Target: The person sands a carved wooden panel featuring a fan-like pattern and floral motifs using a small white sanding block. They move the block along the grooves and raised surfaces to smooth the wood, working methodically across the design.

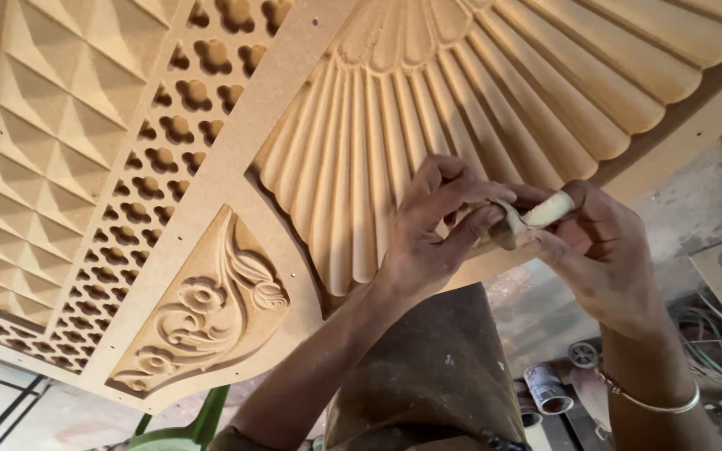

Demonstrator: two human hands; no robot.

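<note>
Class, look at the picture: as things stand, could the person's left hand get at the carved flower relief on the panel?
Probably yes. The left hand is at the fluted fan, sharing a folded sandpaper piece with the right hand. The flower relief lies lower left on the same panel, with nothing covering it.

Carved panel [211, 167] cut off on three edges (top, left, right)

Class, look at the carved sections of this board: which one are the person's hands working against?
The fluted fan section. Both the left hand and right hand pinch a folded strip at its lower edge; the floral corner, pyramid grid and pierced lattice lie further left.
</note>
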